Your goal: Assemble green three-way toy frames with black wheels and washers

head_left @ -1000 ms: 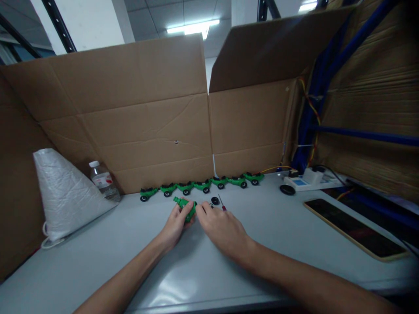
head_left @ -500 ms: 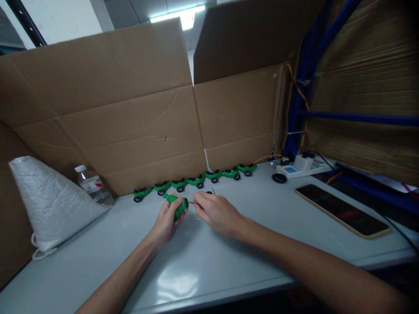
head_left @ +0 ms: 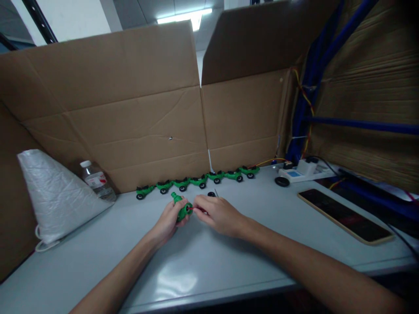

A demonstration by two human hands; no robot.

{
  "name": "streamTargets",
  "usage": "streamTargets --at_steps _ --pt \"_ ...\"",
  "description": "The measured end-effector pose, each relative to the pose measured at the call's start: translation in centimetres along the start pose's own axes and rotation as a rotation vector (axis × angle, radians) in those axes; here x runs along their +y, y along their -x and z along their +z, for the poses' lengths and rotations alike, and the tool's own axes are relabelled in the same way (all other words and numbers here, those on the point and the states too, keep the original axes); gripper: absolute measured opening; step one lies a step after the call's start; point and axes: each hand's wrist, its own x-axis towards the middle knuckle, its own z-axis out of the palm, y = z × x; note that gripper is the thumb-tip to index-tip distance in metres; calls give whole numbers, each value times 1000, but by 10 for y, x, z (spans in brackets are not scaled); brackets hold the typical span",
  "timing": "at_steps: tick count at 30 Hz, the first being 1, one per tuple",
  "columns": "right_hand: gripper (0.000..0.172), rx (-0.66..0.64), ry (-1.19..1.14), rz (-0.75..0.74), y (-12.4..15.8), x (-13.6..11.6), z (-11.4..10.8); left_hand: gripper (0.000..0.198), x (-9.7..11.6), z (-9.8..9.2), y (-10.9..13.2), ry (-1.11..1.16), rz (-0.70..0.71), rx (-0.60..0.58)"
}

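Note:
My left hand [head_left: 168,222] is closed round a green toy vehicle [head_left: 181,207], holding it just above the grey table [head_left: 203,270]. My right hand [head_left: 218,213] pinches a small red-handled tool [head_left: 193,209] whose tip meets the toy's side. A loose black wheel [head_left: 211,194] and a thin metal pin lie just behind my right hand. A row of several finished green toy vehicles [head_left: 199,180] with black wheels stands along the cardboard wall.
Cardboard panels [head_left: 137,109] wall the back and left. A white bag [head_left: 52,192] and a water bottle [head_left: 95,179] stand at the left. A power strip [head_left: 299,171], a black wheel [head_left: 282,181] and a dark tablet [head_left: 343,214] lie at the right.
My right hand picked up the red-handled tool from the table and brought it to the toy in my left hand. The camera shifted slightly.

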Motion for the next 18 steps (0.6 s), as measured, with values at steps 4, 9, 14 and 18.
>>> streamTargets --at_steps 4,9,14,18 --pt "11 45 -18 36 1 -1 3 43 3 1 1 34 -10 -5" --pt "10 99 -186 80 1 -2 11 42 6 -2 3 68 -53 -75" --pt "21 58 -217 59 2 -3 17 48 3 -3 2 68 -57 -94" --pt "21 43 -234 55 4 -3 21 53 1 -5 2 33 -86 -117"
